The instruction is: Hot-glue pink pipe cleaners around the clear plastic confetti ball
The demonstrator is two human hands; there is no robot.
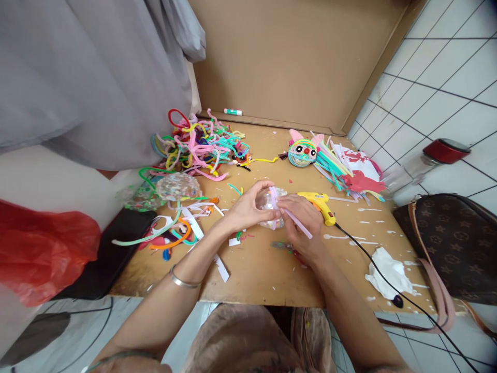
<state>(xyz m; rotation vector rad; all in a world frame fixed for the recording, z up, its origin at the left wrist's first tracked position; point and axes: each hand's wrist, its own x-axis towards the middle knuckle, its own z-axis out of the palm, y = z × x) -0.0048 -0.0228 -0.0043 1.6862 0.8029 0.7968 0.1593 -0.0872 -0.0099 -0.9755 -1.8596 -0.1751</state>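
My left hand point(250, 207) is closed around a clear, bumpy round piece point(266, 224) above the middle of the table. A lilac pipe cleaner point(298, 224) runs across the front of this piece, and its free end sticks out to the lower right. My right hand point(305, 220) pinches that pipe cleaner close to the round piece, with its fingertips near my left thumb. Just beyond my right hand lies a yellow glue gun point(328, 207). Beneath my right wrist is a partly hidden tool with a dark red handle point(301, 258).
A tangled heap of pipe cleaners point(198, 145) lies at the back left, near another clear bumpy piece point(178, 186). At the back right sits a round decorated face point(303, 152). The glue gun's black cord point(365, 254) crosses the right side, past crumpled white tissue point(388, 272) and a brown bag point(450, 243).
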